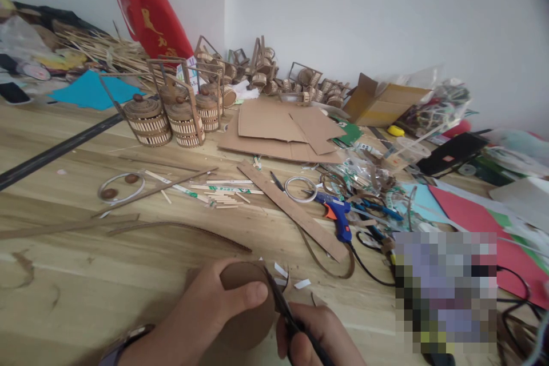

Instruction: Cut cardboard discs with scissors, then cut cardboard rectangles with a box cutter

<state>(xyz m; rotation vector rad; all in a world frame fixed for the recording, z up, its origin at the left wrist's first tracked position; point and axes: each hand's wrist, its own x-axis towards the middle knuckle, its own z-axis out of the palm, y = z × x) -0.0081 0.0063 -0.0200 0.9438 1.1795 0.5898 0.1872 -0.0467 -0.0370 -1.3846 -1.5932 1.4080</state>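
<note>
We have a flat, round-edged piece of plain brown cardboard (253, 323) grasped in our left hand (218, 297), the thumb pressed on its face and the fingers out of sight behind it. Its outline curves smoothly above the thumb and again below, though our palm hides its left part. Our right hand (317, 329) is clenched round a pair of slim black scissors (281, 300), whose blades lie against the cardboard's right edge, just beyond the right-hand fingers. Small white paper scraps (302, 284) lie just past those blades.

Well beyond our left hand, to its left, stand round, slatted brown-and-cream baskets (148, 123) with coiled brown lids and tall handles; the lids hide whatever is inside. Behind them leans a red fabric bag (154, 17) with gold lettering, its contents unseen. Nearer our left hand, a thin white ring (99, 190) encloses two small brown discs (131, 178).

Far beyond our right hand sits a brown cardboard box (381, 106) with raised flaps; we cannot tell what it holds. To its right, a clear plastic bag (452, 100) bulges with green and whitish pieces.
</note>
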